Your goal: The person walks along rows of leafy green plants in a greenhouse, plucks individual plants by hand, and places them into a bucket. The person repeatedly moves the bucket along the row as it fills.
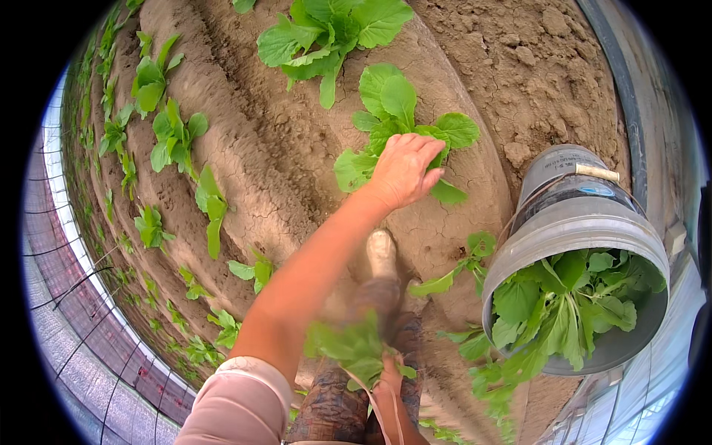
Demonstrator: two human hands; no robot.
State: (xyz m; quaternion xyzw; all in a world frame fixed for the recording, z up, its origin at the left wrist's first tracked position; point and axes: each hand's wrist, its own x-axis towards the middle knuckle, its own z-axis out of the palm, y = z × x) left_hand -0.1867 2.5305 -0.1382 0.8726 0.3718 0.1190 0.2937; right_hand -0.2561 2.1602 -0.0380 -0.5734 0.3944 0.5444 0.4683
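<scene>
My left hand is over a leafy green plant growing in the soil bed. Its fingers curl down among the leaves, with the thumb apart on the right; the fingertips are partly hidden, so a grip cannot be made out. Low in front of my legs, my right hand is closed around a bunch of picked green leaves, blurred at the top. To the right, a grey plastic bucket lies tilted with its mouth towards me, and cut greens fill part of it.
A larger leafy plant grows farther up the bed. Rows of smaller plants run along ridges on the left. Near the bucket's mouth, low plants grow beside my boot. A dark pipe edges the soil at right.
</scene>
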